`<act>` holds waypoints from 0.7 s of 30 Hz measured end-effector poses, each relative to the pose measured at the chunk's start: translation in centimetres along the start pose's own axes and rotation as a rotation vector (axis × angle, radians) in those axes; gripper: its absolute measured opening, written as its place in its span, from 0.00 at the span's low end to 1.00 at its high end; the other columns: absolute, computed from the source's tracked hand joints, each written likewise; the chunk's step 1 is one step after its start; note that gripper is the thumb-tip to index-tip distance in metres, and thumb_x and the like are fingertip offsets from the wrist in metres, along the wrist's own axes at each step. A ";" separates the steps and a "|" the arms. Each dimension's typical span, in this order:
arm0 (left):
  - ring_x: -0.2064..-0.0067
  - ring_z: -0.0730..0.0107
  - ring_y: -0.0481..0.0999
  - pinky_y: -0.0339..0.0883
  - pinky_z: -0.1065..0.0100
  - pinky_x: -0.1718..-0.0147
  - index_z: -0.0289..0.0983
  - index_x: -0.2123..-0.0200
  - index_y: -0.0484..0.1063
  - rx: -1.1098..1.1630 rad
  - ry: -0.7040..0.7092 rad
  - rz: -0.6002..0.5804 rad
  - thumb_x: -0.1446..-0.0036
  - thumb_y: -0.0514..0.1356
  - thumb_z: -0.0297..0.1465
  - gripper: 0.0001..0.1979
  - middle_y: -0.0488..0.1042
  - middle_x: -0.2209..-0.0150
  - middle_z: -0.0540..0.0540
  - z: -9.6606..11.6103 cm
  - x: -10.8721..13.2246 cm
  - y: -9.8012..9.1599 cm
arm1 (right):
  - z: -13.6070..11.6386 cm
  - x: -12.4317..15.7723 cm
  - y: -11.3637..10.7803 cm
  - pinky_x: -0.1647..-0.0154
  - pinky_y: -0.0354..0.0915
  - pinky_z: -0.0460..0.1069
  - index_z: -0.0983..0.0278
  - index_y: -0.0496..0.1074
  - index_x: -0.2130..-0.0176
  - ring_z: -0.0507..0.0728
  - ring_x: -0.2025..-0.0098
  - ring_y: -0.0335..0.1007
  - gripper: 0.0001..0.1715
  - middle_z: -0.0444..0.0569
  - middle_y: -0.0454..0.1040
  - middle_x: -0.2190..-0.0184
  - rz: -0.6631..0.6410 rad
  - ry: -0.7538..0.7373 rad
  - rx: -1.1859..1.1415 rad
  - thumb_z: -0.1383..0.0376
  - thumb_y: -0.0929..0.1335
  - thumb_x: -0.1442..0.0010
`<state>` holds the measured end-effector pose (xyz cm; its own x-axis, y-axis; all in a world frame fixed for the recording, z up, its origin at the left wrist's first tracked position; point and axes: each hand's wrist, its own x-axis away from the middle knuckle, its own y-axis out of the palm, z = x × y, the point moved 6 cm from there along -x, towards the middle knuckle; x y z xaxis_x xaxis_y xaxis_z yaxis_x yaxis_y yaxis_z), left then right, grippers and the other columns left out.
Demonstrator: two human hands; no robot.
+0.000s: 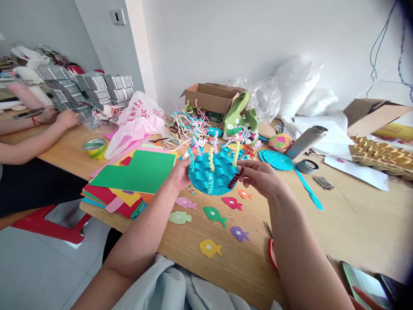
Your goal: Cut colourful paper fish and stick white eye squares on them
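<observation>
A round blue craft base (221,186) with wavy, raised strips is held up over the table between my hands. Coiled pipe cleaners in pink, yellow and light blue stand upright on it, among them a yellow coil (211,160). A dark brown coil (235,179) sits at its right edge. My left hand (180,174) is closed on the left rim. On the right rim, beside the brown coil, my right hand (260,177) is closed; whether it also grips the coil is unclear. Below lie several paper fish, including a green fish (214,215) and a yellow fish (209,248).
Stacked coloured paper (135,172) and a tape roll (96,148) lie left. Red-handled scissors (271,252) are near my right forearm. Behind are piled pipe cleaners (187,125), a cardboard box (209,98) and a metal flask (306,143). A co-worker's hand (68,118) is far left.
</observation>
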<state>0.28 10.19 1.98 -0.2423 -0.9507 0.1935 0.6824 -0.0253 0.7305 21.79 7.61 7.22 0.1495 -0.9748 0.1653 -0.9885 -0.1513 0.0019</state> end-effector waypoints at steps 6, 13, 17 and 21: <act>0.70 0.69 0.78 0.72 0.69 0.71 0.37 0.50 0.71 0.011 -0.057 -0.053 0.39 0.58 0.34 0.16 0.78 0.65 0.45 0.8 0.6 0.1 | 0.8 -0.6 -0.7 0.87 0.59 0.42 0.64 0.73 0.67 0.49 0.79 0.66 0.19 0.43 0.69 0.80 0.125 0.006 -0.083 0.62 0.76 0.60; 0.63 0.63 0.79 0.72 0.63 0.64 0.37 0.47 0.68 -0.144 0.015 -0.067 0.42 0.60 0.32 0.20 0.77 0.60 0.41 0.4 0.7 -1.3 | 5.3 0.8 -1.3 0.87 0.59 0.41 0.64 0.70 0.65 0.49 0.80 0.66 0.18 0.43 0.71 0.80 0.226 0.092 -0.123 0.65 0.75 0.59; 0.56 0.60 0.78 0.71 0.63 0.58 0.38 0.48 0.71 -0.385 0.076 -0.053 0.43 0.61 0.35 0.19 0.77 0.55 0.41 -1.5 0.2 -2.4 | 7.5 1.4 -1.6 0.86 0.61 0.41 0.64 0.70 0.65 0.49 0.79 0.67 0.18 0.44 0.72 0.78 0.262 0.112 -0.112 0.63 0.75 0.57; 0.42 0.56 0.69 0.61 0.61 0.43 0.40 0.48 0.73 -0.774 0.261 -0.043 0.45 0.63 0.34 0.20 0.72 0.44 0.41 -2.1 -0.4 -3.4 | 8.8 0.9 -1.9 0.86 0.61 0.42 0.65 0.72 0.64 0.49 0.79 0.67 0.22 0.44 0.72 0.78 0.278 0.108 -0.107 0.60 0.76 0.58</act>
<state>-0.50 10.04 -1.94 -0.1759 -0.9830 -0.0532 0.9823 -0.1788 0.0562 23.97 5.55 -1.27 -0.1248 -0.9525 0.2780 -0.9888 0.1426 0.0449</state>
